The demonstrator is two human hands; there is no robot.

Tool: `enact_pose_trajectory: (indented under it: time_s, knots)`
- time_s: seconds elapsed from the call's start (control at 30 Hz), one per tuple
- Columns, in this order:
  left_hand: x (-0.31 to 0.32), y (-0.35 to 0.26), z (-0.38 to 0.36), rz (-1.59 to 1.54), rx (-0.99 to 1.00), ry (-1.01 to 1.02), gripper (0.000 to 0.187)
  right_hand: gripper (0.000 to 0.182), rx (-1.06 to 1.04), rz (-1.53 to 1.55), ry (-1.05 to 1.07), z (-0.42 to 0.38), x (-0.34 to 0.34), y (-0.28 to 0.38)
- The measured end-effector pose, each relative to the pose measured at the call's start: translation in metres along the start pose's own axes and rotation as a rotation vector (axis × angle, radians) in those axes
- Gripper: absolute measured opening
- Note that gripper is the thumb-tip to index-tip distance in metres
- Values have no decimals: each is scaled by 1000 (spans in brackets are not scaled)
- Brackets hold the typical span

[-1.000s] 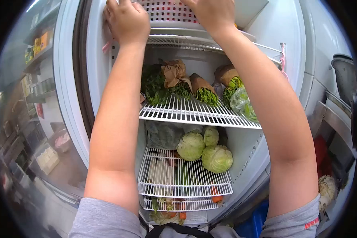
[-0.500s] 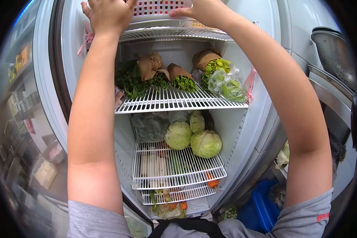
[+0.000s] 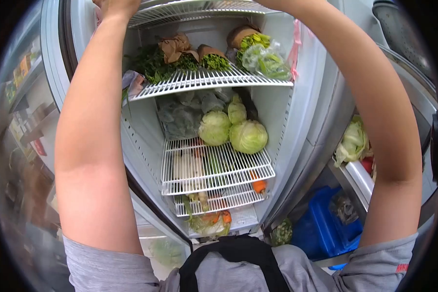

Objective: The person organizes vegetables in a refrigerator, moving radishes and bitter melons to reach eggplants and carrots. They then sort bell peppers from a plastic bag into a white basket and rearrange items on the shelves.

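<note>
Both my arms reach up into an open fridge, above its top wire shelf (image 3: 194,9). Only the wrist and heel of my left hand (image 3: 113,6) show at the frame's top edge; its fingers are cut off, so what it holds is hidden. My right hand is out of the frame; only its forearm (image 3: 355,73) shows. Under the top shelf, greens wrapped in brown paper (image 3: 180,53) and a clear bag of greens (image 3: 265,59) lie on a second wire shelf (image 3: 199,80).
Three cabbages (image 3: 248,136) and a grey bag (image 3: 180,117) sit on a lower shelf, with carrots (image 3: 259,186) and other vegetables below. The fridge door (image 3: 19,121) stands open on the left. On the right are a blue crate (image 3: 326,224), a loose cabbage (image 3: 353,141) and a metal pot (image 3: 399,19).
The view has tilted downward. My hands and the white basket they held on the top shelf have slid out of the frame's top. More of the fridge's bottom and the blue crate show.
</note>
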State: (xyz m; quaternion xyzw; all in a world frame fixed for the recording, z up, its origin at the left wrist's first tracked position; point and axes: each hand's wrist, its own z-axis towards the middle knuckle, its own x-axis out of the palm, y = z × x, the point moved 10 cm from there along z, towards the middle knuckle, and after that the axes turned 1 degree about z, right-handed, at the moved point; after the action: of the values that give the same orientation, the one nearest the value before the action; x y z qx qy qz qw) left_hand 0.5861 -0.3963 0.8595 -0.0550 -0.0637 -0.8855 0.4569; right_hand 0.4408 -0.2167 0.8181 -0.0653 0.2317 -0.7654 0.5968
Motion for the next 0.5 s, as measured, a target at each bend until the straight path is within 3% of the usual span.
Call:
enact_pose_trajectory:
  time_s: [0.07,0.13,0.2,0.23,0.27,0.3,0.33,0.37,0.4,0.43,0.47,0.5]
  knots:
    - [3,3,-1,-33,11,-56,68,80,-53,104,94,-25,-20,-3]
    - [-5,3,-8,-56,-202,70,69,79,-20,100,75,-63,-39,-5]
    - [-30,-2,-28,-221,-229,-265,71,78,13,96,69,-112,-48,0]
    - [-44,-13,-43,-222,-236,-237,71,56,133,155,-43,-145,-54,-6]
    - [-64,-25,-64,-517,-191,-293,74,37,251,211,-157,-180,-58,-10]
    - [-98,-42,-89,-811,-151,-352,76,40,327,316,-132,-217,-49,-4]
    - [-124,-68,-116,-955,-187,-234,82,44,400,419,-109,-254,-39,6]
    - [-132,-61,-159,-923,-16,-470,47,44,489,544,-39,-291,-25,24]
    - [-155,-80,-197,-777,71,-362,49,45,622,596,55,-333,-8,40]
    - [-170,-89,-242,-744,64,-397,44,45,747,582,198,-381,13,58]
    - [-165,-89,-286,-896,110,-340,36,44,875,650,317,-439,39,77]
    - [-148,-91,-334,-1000,-11,-189,33,43,969,618,420,-491,54,102]
